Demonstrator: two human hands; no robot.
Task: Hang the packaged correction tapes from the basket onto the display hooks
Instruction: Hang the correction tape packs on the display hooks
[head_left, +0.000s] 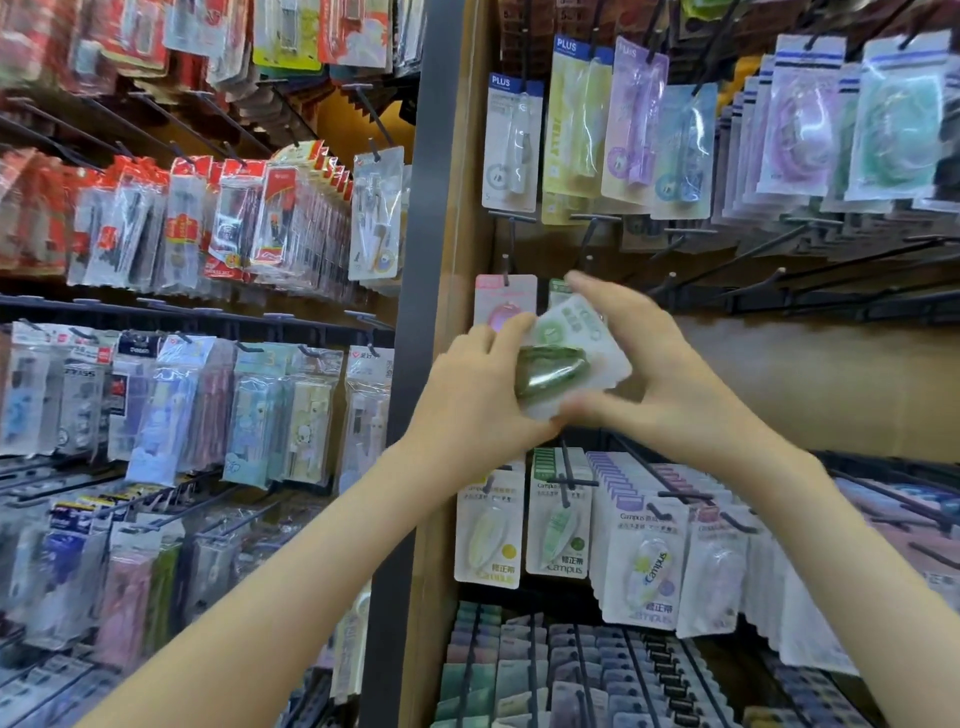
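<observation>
Both my hands hold one packaged green correction tape (563, 358) in front of the middle row of the wooden display. My left hand (478, 389) grips its lower left side with fingers and thumb. My right hand (649, 374) holds its right side, fingers reaching over the top. The pack is tilted and blurred. Behind it a pink pack (504, 301) hangs on a hook, and a green pack (560, 287) peeks out beside it. Empty black hooks (737, 280) run to the right along that row. The basket is out of view.
Above hang PLUS correction tapes (511, 145) and pastel packs (800, 130). Below hang rows of Campus correction tapes (558, 519). A dark post (421, 260) divides this display from the left racks, which are full of pen packs (234, 218).
</observation>
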